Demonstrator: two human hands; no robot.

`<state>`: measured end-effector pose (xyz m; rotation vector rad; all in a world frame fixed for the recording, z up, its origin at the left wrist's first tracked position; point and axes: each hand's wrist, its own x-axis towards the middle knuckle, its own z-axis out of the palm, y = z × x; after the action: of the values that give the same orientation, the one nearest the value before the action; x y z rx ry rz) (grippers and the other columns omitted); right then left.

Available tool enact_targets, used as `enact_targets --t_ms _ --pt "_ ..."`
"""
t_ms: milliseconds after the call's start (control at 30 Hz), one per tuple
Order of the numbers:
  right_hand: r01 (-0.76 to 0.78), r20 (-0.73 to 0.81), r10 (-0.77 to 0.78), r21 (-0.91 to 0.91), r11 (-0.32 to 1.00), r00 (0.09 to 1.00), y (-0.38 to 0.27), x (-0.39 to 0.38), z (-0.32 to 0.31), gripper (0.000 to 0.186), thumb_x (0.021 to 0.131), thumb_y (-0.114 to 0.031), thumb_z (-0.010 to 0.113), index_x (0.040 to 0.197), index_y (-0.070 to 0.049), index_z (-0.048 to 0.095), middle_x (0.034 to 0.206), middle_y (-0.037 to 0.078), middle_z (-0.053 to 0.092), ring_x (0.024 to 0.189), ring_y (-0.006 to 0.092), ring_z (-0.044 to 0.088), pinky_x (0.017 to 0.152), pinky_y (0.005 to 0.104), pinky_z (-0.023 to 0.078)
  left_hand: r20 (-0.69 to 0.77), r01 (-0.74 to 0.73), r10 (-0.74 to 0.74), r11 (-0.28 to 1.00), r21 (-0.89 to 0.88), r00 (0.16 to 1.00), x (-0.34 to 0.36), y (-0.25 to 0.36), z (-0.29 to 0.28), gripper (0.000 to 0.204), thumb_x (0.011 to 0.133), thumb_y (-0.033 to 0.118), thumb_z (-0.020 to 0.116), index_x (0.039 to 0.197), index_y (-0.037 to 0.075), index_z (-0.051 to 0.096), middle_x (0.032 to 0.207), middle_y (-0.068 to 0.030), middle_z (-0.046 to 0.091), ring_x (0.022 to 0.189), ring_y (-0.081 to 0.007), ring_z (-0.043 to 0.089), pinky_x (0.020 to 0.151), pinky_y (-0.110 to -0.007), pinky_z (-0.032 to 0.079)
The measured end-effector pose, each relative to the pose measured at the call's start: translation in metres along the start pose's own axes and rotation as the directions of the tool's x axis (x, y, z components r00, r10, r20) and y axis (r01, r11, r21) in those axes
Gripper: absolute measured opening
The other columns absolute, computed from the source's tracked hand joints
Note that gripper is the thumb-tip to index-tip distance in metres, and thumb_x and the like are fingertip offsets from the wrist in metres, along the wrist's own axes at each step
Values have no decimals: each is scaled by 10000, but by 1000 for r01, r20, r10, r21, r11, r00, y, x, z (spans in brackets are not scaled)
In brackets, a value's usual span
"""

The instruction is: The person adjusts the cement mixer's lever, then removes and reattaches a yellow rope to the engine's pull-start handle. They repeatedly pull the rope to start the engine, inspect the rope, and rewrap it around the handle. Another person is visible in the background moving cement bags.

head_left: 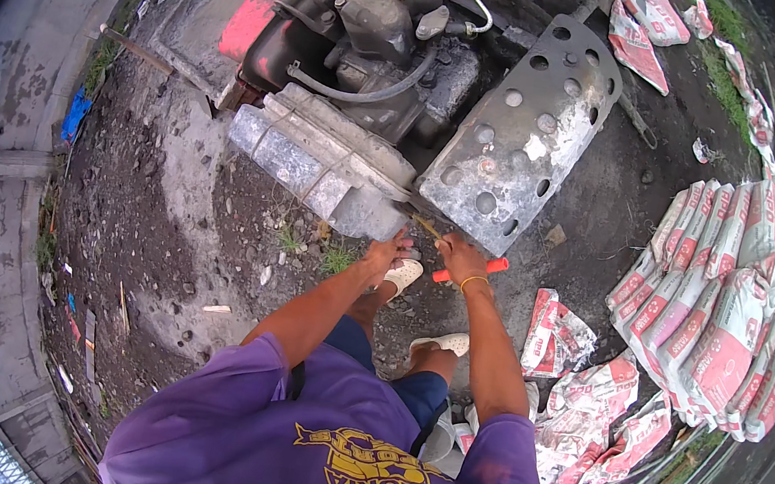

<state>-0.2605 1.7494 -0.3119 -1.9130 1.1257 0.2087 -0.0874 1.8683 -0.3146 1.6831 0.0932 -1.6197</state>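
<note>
My left hand (pixel 389 254) is closed near the lower end of a dented grey metal housing (pixel 285 162) on a dirty engine (pixel 388 17); what its fingers grip is too small to make out. My right hand (pixel 457 256) is closed round a thin yellowish rod (pixel 426 225) that reaches up between the housing and a perforated, soot-stained metal plate (pixel 519 132). Just beside that hand is a bright red-orange bar or handle (pixel 492 265); I cannot tell whether it is held or lies behind the fingers.
Stacked white-and-red sacks (pixel 717 344) sit at the right, with torn sacks (pixel 581 405) below them and more (pixel 647 17) at the top right. A rusty bar (pixel 134 47) lies at the upper left. A concrete strip (pixel 6 94) runs along the left, beside gravelly dirt.
</note>
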Motion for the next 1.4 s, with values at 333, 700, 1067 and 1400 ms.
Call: enact_targets --t_ms 333,700,1067,1400 --pt "344 316 -263 -235 909 912 -27 -51 -84 530 932 -206 555 1406 -58 369 1146 316 671 1050 503 658 891 586 512 2 -70 94 751 -657 996 0 1 114 206 1098 367 446 1157 172 480 1053 -121 688 826 -311 663 753 -548 574" --pt "657 514 -438 -396 641 738 -24 -73 -122 627 813 -474 683 1316 -120 561 1176 206 702 1151 415 618 1033 510 454 -810 -734 478 674 90 339 -136 -1 163 252 999 151 580 1149 -11 701 1084 -86 698 971 -173 660 872 -326 532" --pt "470 348 -468 85 878 812 6 -58 -129 575 705 -408 820 1202 -157 676 1046 133 742 983 354 704 886 423 542 -269 -486 890 62 872 -369 -301 221 143 200 933 202 709 1066 55 740 1118 -121 703 1041 -309 661 926 -430 509" --pt "333 307 -359 133 933 882 23 -110 -193 512 726 -392 820 1153 -137 698 980 103 749 922 294 719 849 386 541 -71 -367 964 -29 930 -258 -308 360 158 224 946 209 698 1110 66 750 1088 -125 734 963 -303 709 845 -399 553"
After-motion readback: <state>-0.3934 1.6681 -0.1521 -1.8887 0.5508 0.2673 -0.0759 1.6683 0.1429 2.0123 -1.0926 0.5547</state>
